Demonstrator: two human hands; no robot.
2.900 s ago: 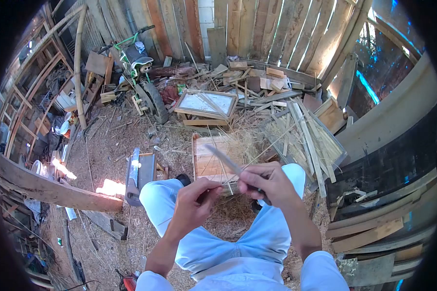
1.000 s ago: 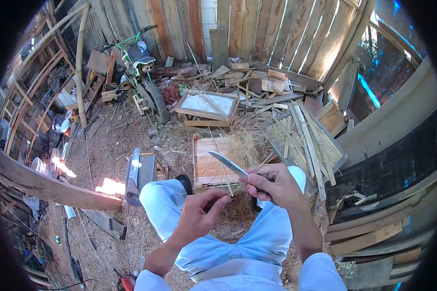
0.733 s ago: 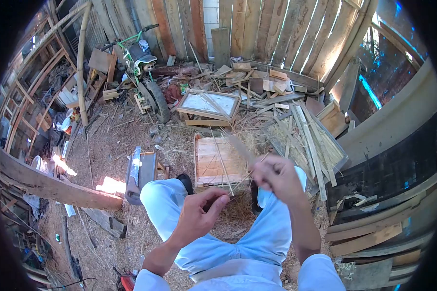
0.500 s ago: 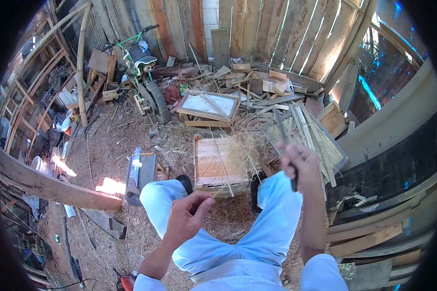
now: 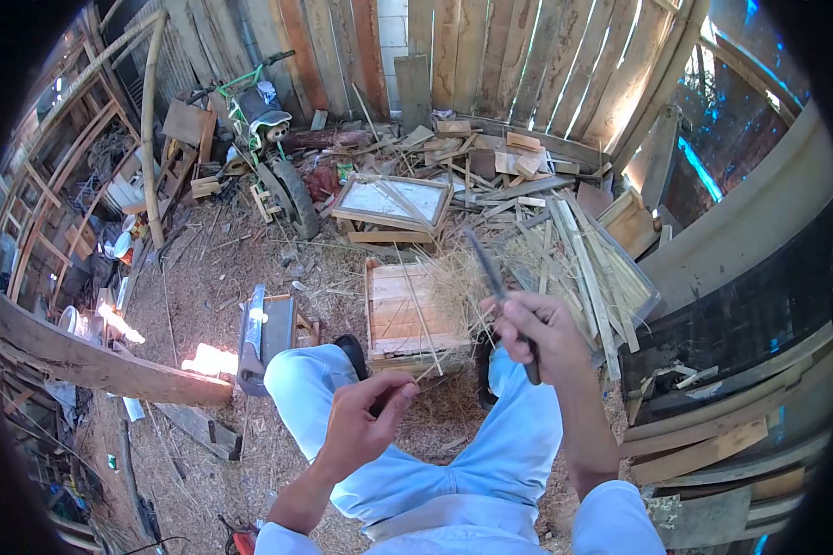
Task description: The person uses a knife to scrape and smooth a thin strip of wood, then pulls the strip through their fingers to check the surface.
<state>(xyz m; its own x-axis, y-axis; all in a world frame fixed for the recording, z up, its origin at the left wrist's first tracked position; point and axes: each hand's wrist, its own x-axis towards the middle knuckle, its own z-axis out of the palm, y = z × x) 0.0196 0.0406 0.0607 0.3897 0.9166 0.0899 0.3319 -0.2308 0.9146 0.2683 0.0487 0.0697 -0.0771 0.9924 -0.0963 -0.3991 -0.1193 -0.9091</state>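
My right hand (image 5: 541, 335) is wrapped around the handle of a long dark-bladed knife (image 5: 484, 257), its blade pointing up and to the left. My left hand (image 5: 372, 414) is closed in a pinch above my left thigh, and the short pale end of a thin wooden strip (image 5: 426, 373) sticks out past its fingertips. Beyond both hands, between my feet, sits a shallow wooden box (image 5: 403, 310) with a slatted face. Thin strips lie across it, and a tangle of fine shavings (image 5: 463, 287) covers its right side.
To the left, a handsaw (image 5: 252, 338) rests against a dark panel. A framed white panel (image 5: 389, 199) and a heap of scrap wood (image 5: 500, 166) lie ahead, near a small motorbike (image 5: 282, 176). Long slats (image 5: 588, 277) are piled at the right.
My right hand has moved left and slightly down with the knife, bringing the blade nearer the shavings and tilting it further left. My left hand has barely moved.
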